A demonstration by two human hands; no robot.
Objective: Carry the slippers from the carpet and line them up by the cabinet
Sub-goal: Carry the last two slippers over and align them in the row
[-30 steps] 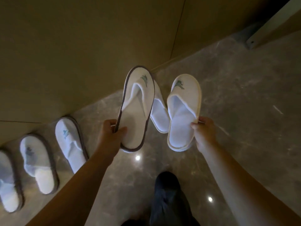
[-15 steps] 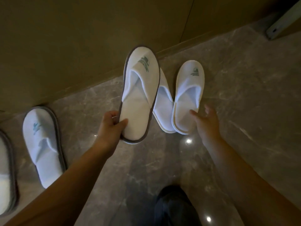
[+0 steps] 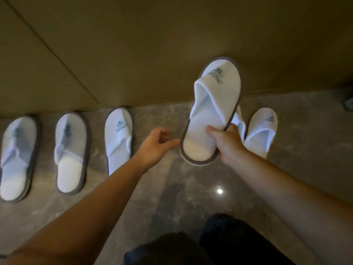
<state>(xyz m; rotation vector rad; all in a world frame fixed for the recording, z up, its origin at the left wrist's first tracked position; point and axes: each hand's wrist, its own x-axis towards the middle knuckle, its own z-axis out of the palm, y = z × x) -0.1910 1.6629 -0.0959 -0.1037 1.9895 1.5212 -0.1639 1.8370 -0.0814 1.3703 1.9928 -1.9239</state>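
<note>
Grey marble floor [image 3: 172, 192] runs along the tan cabinet [image 3: 133, 44], where three slippers already sit in a row. From my remote seat, my right hand [image 3: 227, 144] pinches the grey-trimmed slipper [image 3: 212, 111] at its side, mid-sole, held above the floor; my left hand [image 3: 154, 146] hangs loosely open and empty beside it. Light and floppy, I judge, so a grip near the stiffer sole edge suits. Two more slippers lie just right.
</note>
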